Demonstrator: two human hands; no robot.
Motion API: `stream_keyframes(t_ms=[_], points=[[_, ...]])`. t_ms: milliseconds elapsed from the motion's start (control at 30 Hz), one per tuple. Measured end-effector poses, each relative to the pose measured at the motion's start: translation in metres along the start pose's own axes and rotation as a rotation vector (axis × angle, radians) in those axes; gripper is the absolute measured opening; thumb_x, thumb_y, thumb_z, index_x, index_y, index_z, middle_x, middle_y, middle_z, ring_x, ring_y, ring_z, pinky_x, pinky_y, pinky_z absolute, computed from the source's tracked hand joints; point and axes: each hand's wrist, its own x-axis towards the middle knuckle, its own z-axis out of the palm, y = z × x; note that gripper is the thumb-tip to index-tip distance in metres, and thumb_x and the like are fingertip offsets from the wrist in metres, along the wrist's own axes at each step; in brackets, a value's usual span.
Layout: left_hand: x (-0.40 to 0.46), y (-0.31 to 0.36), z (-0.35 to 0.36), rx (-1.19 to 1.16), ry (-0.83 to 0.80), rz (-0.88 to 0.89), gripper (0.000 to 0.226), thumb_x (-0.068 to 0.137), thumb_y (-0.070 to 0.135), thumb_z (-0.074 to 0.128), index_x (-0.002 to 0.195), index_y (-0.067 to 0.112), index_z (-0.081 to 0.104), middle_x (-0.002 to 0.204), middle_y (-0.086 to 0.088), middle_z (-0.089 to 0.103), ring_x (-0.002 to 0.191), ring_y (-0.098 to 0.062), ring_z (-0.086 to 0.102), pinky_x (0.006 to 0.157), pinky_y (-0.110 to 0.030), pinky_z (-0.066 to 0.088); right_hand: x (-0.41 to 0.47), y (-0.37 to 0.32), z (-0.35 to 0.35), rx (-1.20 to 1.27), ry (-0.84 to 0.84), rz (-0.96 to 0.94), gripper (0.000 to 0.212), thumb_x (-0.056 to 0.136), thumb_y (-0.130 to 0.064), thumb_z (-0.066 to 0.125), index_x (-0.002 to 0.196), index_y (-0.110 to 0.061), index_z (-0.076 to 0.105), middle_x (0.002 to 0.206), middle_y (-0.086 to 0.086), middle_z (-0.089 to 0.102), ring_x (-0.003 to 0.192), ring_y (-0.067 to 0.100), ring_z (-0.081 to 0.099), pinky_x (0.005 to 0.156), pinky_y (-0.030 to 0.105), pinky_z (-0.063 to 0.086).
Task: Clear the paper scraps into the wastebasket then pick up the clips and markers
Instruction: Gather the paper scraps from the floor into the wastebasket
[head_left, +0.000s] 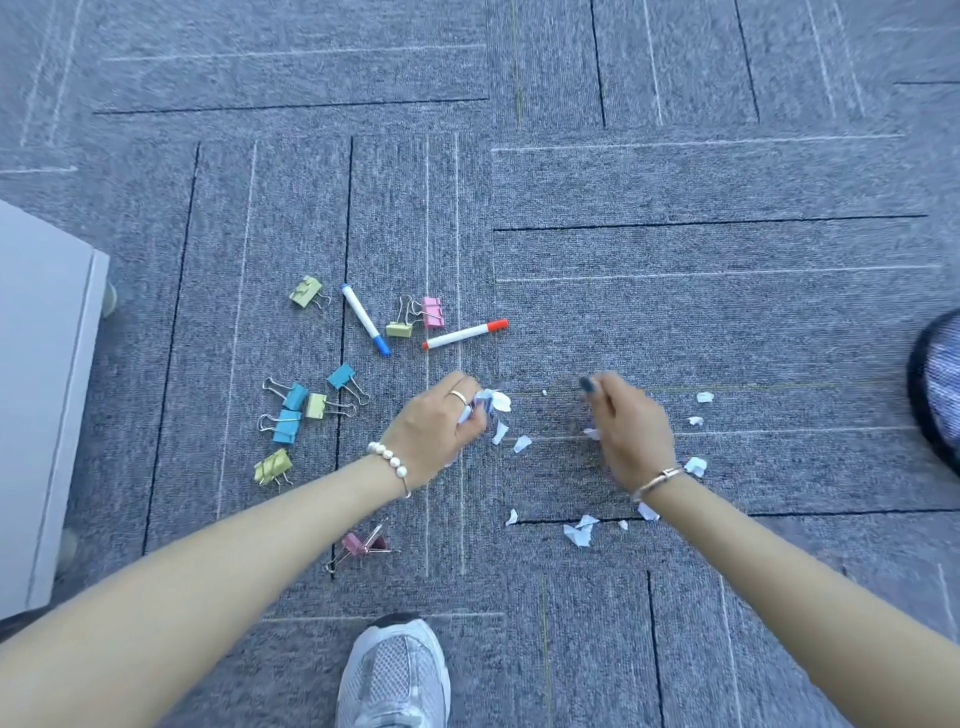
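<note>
paper scraps (485, 408) bunched in the closed left hand (436, 426); right hand (631, 428) pinches another on the carpet (675, 312).

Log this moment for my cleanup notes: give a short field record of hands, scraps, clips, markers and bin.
left hand: closed on a bunch of paper scraps
right hand: down on the carpet, blurred, grip unclear
loose scraps: scattered around the right hand
binder clips: on the carpet, left side
markers: blue marker, red marker, both lying flat
wastebasket: right edge, partly visible
</note>
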Motion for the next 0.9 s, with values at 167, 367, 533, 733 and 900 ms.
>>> stream_keyframes(t_ms=[167,367,533,733,900], points=[[0.009,0.011,0.009,-0.019,0.002,0.039,0.035,0.088,0.026,0.032,0.083,0.001,0.055,0.073,-0.008,0.053,0.045,-0.005,0.033,0.043,-0.005,0.023,-0.031,0.045,-0.045,-0.062,0.140,0.018,0.056,0.092,-0.049,0.018,0.070,-0.009,0.051,0.055,-0.004,0.042,0.048,0.015,0.037,0.041,0.025,0.026],[0.035,0.033,0.032,-0.045,-0.021,0.125,0.033,0.089,0.026,0.033,0.083,0.001,0.055,0.072,-0.007,0.053,0.044,0.001,0.029,0.043,-0.005,0.023,-0.053,0.067,-0.039,-0.181,0.059,-0.065,0.048,0.089,-0.052,0.030,0.092,-0.016,0.061,0.095,0.005,0.049,0.095,0.020,0.038,0.084,0.029,0.031],[0.045,0.041,0.043,-0.080,-0.048,0.167,0.033,0.091,0.028,0.031,0.086,0.004,0.054,0.076,-0.002,0.050,0.049,-0.008,0.042,0.045,-0.011,0.033,-0.052,0.069,-0.029,-0.323,-0.054,-0.052,0.060,0.063,-0.073,0.051,0.110,-0.036,0.047,0.140,0.002,0.019,0.133,0.029,0.010,0.106,0.041,0.004],[0.042,0.043,0.047,-0.103,-0.067,0.172,0.033,0.091,0.028,0.031,0.086,0.005,0.054,0.075,-0.005,0.052,0.052,-0.014,0.046,0.044,-0.020,0.041,-0.049,0.069,-0.027,-0.351,0.001,-0.031,0.060,0.066,-0.070,0.050,0.108,-0.027,0.045,0.132,0.006,0.032,0.125,0.026,0.025,0.104,0.041,0.020],[0.041,0.045,0.041,-0.136,-0.060,0.164,0.031,0.091,0.026,0.034,0.086,0.004,0.055,0.076,0.002,0.049,0.049,-0.006,0.040,0.046,-0.007,0.035,-0.051,0.071,-0.018,-0.293,0.191,-0.201,0.028,0.082,-0.042,0.048,0.083,-0.014,0.051,0.088,0.008,0.057,0.088,0.020,0.039,0.079,0.028,0.035]])
